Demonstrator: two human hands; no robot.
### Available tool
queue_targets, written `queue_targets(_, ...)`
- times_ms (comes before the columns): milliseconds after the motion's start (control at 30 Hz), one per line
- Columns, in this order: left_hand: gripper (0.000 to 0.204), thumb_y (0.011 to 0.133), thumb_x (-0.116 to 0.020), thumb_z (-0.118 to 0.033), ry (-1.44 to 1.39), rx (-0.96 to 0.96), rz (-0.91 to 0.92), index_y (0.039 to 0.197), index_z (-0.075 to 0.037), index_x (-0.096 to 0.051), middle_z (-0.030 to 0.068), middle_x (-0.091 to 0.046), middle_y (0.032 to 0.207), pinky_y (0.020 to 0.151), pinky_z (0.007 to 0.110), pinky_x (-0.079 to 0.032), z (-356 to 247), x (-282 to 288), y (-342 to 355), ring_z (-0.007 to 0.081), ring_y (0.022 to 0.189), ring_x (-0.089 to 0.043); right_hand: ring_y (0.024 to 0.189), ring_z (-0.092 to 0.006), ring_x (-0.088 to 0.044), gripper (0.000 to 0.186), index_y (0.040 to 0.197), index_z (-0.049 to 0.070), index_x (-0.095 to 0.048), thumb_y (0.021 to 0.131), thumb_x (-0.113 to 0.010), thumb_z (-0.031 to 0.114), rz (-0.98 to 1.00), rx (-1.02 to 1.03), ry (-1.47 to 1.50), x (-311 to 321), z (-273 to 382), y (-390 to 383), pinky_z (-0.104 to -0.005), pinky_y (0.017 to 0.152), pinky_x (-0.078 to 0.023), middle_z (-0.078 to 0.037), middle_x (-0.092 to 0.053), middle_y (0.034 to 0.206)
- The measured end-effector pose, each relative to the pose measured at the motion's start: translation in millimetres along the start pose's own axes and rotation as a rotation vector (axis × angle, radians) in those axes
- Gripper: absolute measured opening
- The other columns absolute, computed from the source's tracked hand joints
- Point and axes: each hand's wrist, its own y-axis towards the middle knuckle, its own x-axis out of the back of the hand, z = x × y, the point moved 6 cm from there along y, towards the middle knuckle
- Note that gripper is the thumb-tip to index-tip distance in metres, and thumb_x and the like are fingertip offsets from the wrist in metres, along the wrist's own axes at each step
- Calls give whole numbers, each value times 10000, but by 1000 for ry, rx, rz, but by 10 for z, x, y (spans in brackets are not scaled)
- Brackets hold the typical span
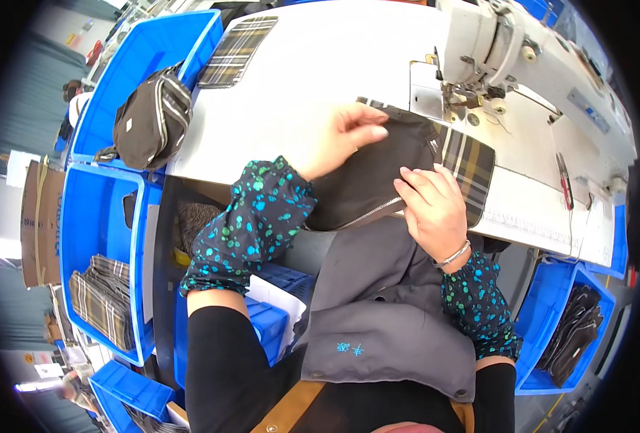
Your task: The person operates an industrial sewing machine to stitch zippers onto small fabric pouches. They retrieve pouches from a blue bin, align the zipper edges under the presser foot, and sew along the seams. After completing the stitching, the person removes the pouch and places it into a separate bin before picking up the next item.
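Observation:
A dark brown fabric piece [367, 173] with a metal zipper [377, 211] along its near edge lies at the table's front edge. Beneath it, a plaid fabric piece [480, 173] sticks out on the right. At the dark fabric's upper left is my left hand [341, 137], thumb and forefinger apart, with nothing visible between them. My right hand [435, 213] rests on the fabric by the zipper's right end, fingers spread. Beyond both hands, the sewing machine's needle area [458, 97] stands close to the fabric's far edge.
The white sewing table [284, 79] carries another plaid piece [239, 50] at the far left and red-handled snips [566, 184] on the right. A dark pouch [152, 119] sits by the left blue bins [147, 260]. Another blue bin [532, 375] holds dark fabric at the right.

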Motion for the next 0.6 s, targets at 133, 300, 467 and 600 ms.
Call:
queue_targets(133,363,1054,-654,-140,223,-11,58,1390,-4,-638,135,-732,1276,974,337,-565,-137,-110,-63,194,1173,-694,1141,-278,-665,344,1117,28,-734,774,-720,53,0,-21,87,16,-2,11,-490,1127,-473,-105,-720,1224)
queue_targets(300,316,944,-731,-165,948,-238,-157,1213,-5,-689,158,-750,1074,826,420,-587,-436,59,-514,334,995,-724,1124,-327,-668,336,1129,20,-700,795,-674,0,-58,-113,246,90,-77,-1,-491,1080,-507,-129,-713,1225)
queue_targets(467,421,926,-751,-259,1283,-32,-200,1259,-7,-698,167,-720,1277,977,421,-556,-297,-213,-1029,341,1187,-682,1061,-367,-679,285,1175,22,-682,900,-710,91,-20,-309,422,146,-233,177,-428,929,-550,-163,-670,1255)
queue_targets(600,421,969,-709,-269,1328,-111,-362,1289,5,-693,186,-698,1338,1018,417,-540,-91,-379,-1106,334,1246,-668,954,-352,-673,413,1183,28,-689,836,-823,206,203,-317,366,-6,-496,482,-421,833,-552,-134,-652,1161)
